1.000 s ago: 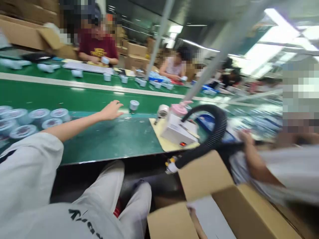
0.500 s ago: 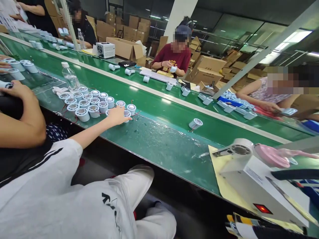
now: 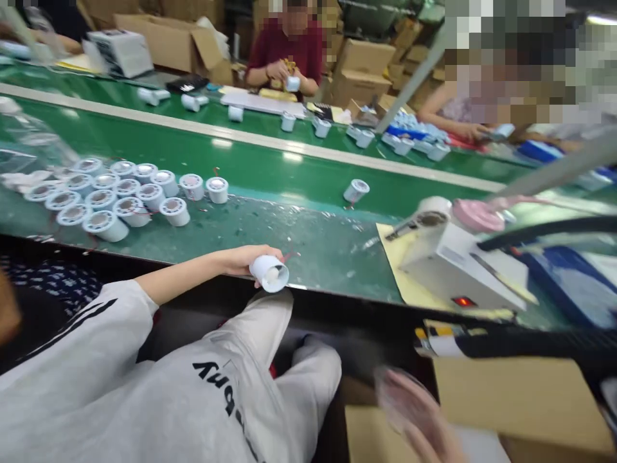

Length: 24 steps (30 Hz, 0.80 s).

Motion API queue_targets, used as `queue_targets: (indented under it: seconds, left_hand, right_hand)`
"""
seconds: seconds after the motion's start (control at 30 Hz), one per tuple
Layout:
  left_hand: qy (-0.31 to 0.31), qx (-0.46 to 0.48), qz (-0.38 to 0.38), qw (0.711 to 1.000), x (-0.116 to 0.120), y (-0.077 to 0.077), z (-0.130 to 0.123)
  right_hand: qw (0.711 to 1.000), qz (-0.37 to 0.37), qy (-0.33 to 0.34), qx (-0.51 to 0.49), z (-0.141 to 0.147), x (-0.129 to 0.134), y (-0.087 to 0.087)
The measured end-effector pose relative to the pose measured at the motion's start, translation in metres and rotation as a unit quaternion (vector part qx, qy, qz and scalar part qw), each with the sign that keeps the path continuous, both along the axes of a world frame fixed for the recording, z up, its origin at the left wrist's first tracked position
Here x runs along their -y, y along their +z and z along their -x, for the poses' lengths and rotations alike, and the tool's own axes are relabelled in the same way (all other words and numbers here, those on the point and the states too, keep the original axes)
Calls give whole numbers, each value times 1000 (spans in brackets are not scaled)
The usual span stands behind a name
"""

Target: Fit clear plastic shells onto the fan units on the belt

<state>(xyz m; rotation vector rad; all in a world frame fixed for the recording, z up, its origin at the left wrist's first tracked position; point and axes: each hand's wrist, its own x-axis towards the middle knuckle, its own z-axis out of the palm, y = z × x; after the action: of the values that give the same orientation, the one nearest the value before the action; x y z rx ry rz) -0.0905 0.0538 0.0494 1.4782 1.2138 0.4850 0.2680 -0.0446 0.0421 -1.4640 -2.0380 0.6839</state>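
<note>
My left hand (image 3: 248, 257) is closed around a pale blue cylindrical housing (image 3: 268, 273), held at the bench's front edge. The housing is tilted with its open end towards me; something whitish shows inside, and a thin red wire sticks out beside it. My right hand (image 3: 421, 418) is low at the right, above cardboard (image 3: 520, 399). Motion smears its fingers, so whether it holds anything is unclear. To the left, several similar housings (image 3: 101, 199) stand grouped on the green bench (image 3: 318, 251), their round slotted ends up and red wires trailing.
One housing (image 3: 357, 190) sits on the green belt (image 3: 250, 164). At the right, a white device (image 3: 463, 263) with a lit red switch stands on yellow paper, with a pink round object (image 3: 479, 215) behind it. Across the belt, co-workers handle pale blue parts. A clear bottle (image 3: 38, 132) is at left.
My left hand has left the group of housings and come right and towards me with one housing. My right hand has entered at lower right. The view has turned downward and to the right.
</note>
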Motion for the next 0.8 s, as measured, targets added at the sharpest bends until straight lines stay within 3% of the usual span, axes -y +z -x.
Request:
queue_targets:
  seconds: [0.07, 0.13, 0.23, 0.33, 0.43, 0.6, 0.7, 0.8]
  left_hand:
    - [-94, 50, 53, 993, 1, -8, -35]
    - [-176, 70, 88, 978, 4, -12, -61]
    - [-265, 37, 29, 963, 9, -14, -81]
    - [-284, -9, -114, 952, 17, -13, -85]
    - [-246, -7, -188, 951, 24, -15, -84]
    - [-207, 39, -244, 947, 28, -38, -82]
    - [-217, 80, -257, 938, 26, -56, -82]
    - [-244, 128, -228, 934, 26, -62, -83]
  right_hand:
    - [999, -35, 24, -2, 14, 19, -10]
    - [988, -134, 62, 51, 36, 22, -18]
    - [962, -208, 6, 179, 62, 8, -26]
    - [975, -128, -7, 183, 63, -2, -28]
    - [999, -13, 36, 31, 54, 0, -29]
    - [986, 57, -36, -155, 52, 9, -26]
    - [969, 81, -86, -217, 55, 9, -21]
    - [945, 116, -114, -283, 54, 6, -19]
